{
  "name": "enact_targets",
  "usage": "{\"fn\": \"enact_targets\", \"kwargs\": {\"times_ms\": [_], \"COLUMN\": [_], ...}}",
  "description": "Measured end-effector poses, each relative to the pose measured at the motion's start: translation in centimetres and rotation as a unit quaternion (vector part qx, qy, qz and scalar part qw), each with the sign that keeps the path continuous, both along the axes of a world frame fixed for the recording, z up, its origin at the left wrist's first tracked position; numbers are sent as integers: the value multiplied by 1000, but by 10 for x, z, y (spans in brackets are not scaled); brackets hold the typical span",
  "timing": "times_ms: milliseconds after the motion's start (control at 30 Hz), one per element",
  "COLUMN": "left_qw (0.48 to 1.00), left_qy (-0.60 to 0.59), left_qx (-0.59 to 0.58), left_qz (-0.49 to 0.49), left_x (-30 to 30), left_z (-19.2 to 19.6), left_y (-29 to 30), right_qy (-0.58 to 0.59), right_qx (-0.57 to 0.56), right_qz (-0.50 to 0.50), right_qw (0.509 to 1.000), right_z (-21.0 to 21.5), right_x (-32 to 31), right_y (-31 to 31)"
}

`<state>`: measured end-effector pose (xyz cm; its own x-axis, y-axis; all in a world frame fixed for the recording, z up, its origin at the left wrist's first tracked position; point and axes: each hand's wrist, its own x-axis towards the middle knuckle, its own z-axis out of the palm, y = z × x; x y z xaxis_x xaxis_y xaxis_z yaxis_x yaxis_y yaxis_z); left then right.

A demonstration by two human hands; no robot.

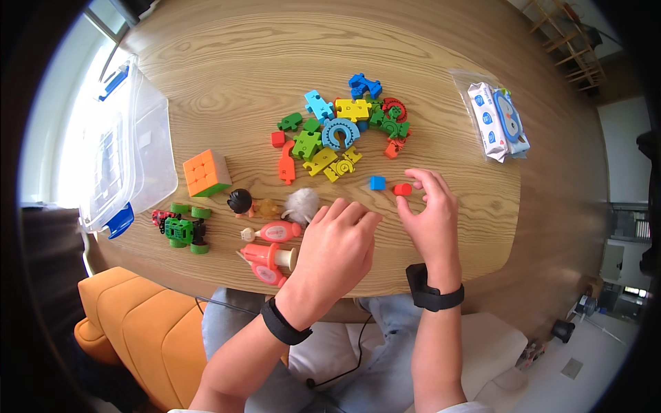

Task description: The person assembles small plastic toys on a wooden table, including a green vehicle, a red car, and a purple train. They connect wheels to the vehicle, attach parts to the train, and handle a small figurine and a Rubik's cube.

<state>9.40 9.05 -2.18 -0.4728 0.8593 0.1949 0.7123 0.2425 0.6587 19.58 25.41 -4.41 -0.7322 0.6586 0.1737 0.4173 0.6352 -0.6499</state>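
Observation:
My right hand (435, 219) is at a small red block (403, 188), its thumb and fingers apart on either side of it. Whether they touch the block I cannot tell. Just left of that lies a blue cube (377, 183). My left hand (339, 237) hangs over the near part of the table, back up and fingers curled under. Its fingertips are hidden, and so is anything in them. Beside it are a fluffy grey-white ball (301, 204), a pink-red toy with a cream tip (277, 232) and a pink-red toy syringe (272, 257).
Colourful wooden puzzle pieces (320, 138) form a loose pile mid-table. To the left are a puzzle cube (201, 174), a green toy vehicle (180, 230), a dark-haired doll head (239, 201) and a clear plastic bin (148, 138). A pack of wipes (487, 122) lies far right.

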Motion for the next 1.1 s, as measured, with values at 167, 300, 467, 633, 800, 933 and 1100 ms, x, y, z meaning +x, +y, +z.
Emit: {"fn": "enact_targets", "kwargs": {"times_ms": [167,300,467,633,800,933,1100], "left_qw": [998,999,999,997,995,992,994], "left_qy": [-61,-33,-35,-50,-9,22,34], "left_qx": [15,17,14,33,40,18,-6], "left_qz": [9,11,23,42,94,126,102], "left_x": [1,0,-2,-8,-16,-18,-22], "left_z": [8,7,5,9,5,4,4], "left_y": [1,-5,-11,-15,-20,-20,-22], "right_qy": [2,-1,33,84,73,53,36], "right_qx": [-30,-23,-37,-83,-89,-89,-91], "right_qz": [8,20,1,-5,46,102,132], "right_qw": [1000,1000,999,993,992,989,986], "right_z": [3,3,3,15,14,15,7], "right_x": [-3,0,4,1,-3,-11,-15], "right_y": [-1,-1,-1,-10,-18,-31,-42]}}
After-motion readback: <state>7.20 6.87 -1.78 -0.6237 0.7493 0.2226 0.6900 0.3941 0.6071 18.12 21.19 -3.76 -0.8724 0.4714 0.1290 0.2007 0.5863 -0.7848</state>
